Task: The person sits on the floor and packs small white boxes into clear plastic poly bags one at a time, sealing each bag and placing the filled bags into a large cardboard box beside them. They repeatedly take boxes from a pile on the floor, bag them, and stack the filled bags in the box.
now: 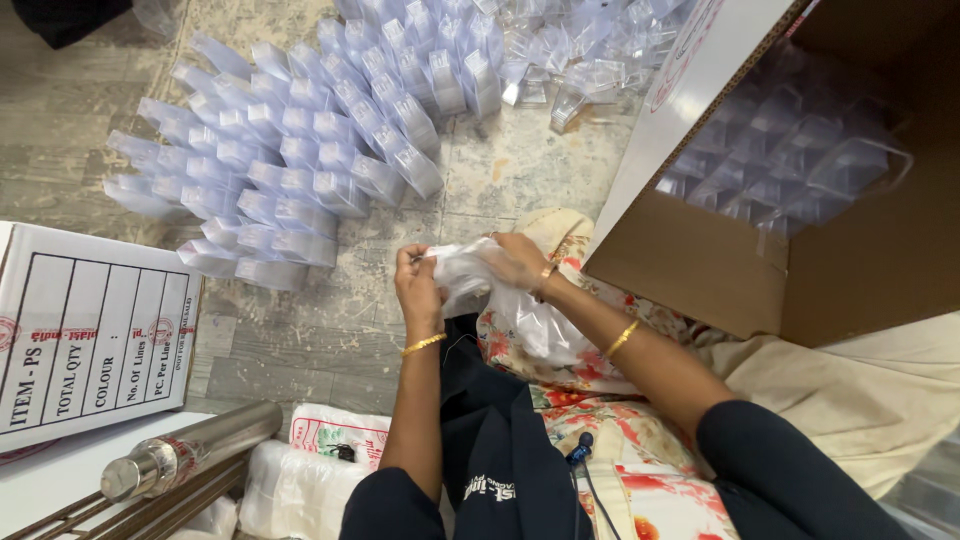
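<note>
Both my hands meet over my lap, just above my knee. My left hand (417,283) pinches one edge of a thin clear plastic bag (530,325). Pushed into the bunched top of that bag, my right hand (517,262) grips it; the rest of the bag hangs down over my flowered clothing. Gold bangles sit on both wrists. On the floor beyond my hands lie several sleeves of stacked clear plastic cups (300,150), laid side by side in rows.
An open cardboard box (700,265) at right holds more clear plastic containers. Loose clear containers (580,70) lie at the top. A white printed carton (90,330) stands at left, with a steel bottle (190,455) and packs of white bags (320,470) below it.
</note>
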